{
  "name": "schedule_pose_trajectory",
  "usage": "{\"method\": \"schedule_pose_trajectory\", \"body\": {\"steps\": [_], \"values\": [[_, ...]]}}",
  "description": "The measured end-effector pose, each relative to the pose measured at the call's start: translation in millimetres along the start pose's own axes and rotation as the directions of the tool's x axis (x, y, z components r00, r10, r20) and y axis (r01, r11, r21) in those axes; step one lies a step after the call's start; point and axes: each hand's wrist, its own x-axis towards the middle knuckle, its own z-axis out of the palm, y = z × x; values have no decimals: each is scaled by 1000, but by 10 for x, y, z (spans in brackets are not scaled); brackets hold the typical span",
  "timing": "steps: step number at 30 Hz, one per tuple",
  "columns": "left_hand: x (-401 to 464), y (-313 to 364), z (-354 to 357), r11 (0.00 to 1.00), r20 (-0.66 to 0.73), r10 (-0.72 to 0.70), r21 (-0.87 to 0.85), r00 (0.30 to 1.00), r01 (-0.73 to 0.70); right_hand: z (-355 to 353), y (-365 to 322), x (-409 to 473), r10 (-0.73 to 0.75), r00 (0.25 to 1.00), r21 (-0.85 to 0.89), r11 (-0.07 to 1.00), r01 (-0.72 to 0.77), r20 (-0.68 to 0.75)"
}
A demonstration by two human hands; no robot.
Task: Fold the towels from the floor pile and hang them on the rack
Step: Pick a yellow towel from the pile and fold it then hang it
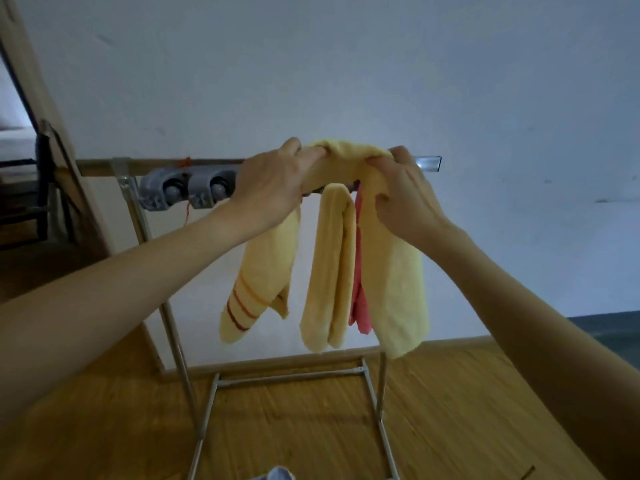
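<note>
Up at the top bar, the fingers (313, 153) of the left hand (268, 183) and those of the right hand (403, 192) each grasp one yellow towel (346, 161), bunched over the rack (166, 167). Its two ends hang down left and right. Between them hang one more folded yellow towel (330, 268) and one pink cloth (360, 306). Two grey clips (188, 190) sit on the bar's left part. One white wall (346, 64) stands behind; the wooden floor (450, 410) lies below, and both forearms hide part of the rack.
</note>
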Motion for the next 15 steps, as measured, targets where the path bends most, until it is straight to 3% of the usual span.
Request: {"method": "schedule_pose_trajectory", "body": {"steps": [4,7,12,15], "values": [[93,-6,229,995,-48,-20,98,999,25,272,52,124,-31,993,-228,974,5,-111],[119,-2,422,989,-84,-28,139,996,39,481,61,128,-78,980,-268,963,27,-181],[78,100,638,991,-167,-9,130,986,31,841,89,18,-120,960,-204,977,68,-254],[42,115,733,991,-253,30,135,967,5,944,111,-100,-92,973,7,995,95,-213]]}}
